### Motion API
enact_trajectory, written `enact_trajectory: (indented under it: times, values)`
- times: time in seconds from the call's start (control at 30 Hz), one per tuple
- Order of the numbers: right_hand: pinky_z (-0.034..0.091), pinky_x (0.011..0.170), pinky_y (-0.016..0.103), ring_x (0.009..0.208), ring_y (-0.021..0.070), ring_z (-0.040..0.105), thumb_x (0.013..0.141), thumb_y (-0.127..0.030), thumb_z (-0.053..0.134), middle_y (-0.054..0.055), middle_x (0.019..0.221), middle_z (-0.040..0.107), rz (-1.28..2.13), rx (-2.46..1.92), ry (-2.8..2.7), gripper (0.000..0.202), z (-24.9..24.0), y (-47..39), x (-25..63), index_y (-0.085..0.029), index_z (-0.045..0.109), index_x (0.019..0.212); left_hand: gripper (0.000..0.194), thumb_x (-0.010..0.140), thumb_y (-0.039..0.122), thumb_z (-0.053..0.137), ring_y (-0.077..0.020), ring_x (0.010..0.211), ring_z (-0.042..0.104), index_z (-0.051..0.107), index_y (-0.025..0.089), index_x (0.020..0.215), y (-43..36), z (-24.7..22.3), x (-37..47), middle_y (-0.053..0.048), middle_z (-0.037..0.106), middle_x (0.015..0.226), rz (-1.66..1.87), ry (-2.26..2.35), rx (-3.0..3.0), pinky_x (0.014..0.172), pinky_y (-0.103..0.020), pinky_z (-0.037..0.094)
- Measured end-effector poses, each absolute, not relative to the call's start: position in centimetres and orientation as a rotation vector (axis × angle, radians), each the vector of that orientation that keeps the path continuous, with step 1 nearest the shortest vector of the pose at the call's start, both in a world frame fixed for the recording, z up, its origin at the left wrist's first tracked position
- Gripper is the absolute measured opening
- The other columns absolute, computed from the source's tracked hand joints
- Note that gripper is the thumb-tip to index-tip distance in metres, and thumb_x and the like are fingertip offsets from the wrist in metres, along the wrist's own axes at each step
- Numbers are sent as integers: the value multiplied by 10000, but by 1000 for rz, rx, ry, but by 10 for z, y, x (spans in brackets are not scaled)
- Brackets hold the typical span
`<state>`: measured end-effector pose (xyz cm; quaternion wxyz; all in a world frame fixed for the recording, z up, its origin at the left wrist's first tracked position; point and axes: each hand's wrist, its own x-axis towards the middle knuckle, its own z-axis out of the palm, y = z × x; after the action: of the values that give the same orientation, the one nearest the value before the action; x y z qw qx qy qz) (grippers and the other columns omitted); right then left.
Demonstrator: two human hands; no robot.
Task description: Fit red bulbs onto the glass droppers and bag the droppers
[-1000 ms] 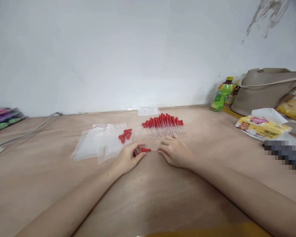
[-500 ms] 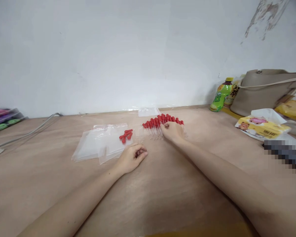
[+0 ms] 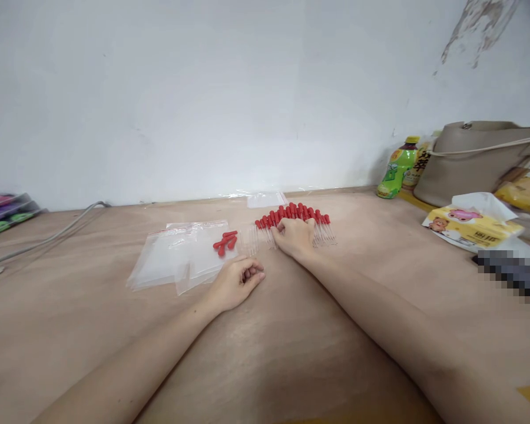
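In the head view my right hand (image 3: 297, 237) reaches over a fanned row of glass droppers (image 3: 329, 234) with red rubber bulbs. Its fingers are curled together at the middle of the row and cover some of the droppers; what is between the fingertips is hidden. My left hand (image 3: 238, 282) rests on the table, loosely closed, with nothing visible in its hollow. Just beyond it, several loose red bulbs (image 3: 225, 242) lie on clear plastic zip bags (image 3: 159, 262). Several bare glass tubes (image 3: 249, 240) lie between those bulbs and the row.
Another clear bag (image 3: 265, 200) lies near the wall. At the right stand a green drink bottle (image 3: 397, 169) and a taupe bag (image 3: 468, 165), with a tissue pack (image 3: 470, 227) in front. A grey cable (image 3: 68, 227) and colourful packages (image 3: 6, 212) are at the left.
My right hand has moved left along the dropper row, uncovering droppers at the right end. My left hand has stayed in place.
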<state>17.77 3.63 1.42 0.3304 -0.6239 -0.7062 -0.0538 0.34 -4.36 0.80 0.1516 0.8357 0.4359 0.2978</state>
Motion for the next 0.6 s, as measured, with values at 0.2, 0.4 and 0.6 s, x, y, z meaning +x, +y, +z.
enact_trajectory:
  times: [0.2,0.4,0.6]
  values:
    - [205,750,370,682,173,542,774,-385,450,20,659,645,-147,-1628,-1925,273,12,34,144,-199,589,631,160,809,271,488,-136,641,510,609,174,772,-38,10,-4,-18,555,705,1007,1439,2503,611,-260,423]
    - [210,738,358,693,168,533,764,-328,470,21,670,641,-124,-1641,-1948,215,9,31,134,-196,587,641,156,779,300,504,-199,777,511,603,180,795,-15,15,-40,-39,537,766,1209,1952,2476,722,-316,413]
    - [209,731,348,691,159,517,764,-327,495,16,673,638,-61,-1575,-1967,205,7,16,143,-193,575,631,170,760,334,514,-155,664,538,588,188,808,-8,10,-48,-18,541,773,1061,1925,2317,640,-271,437]
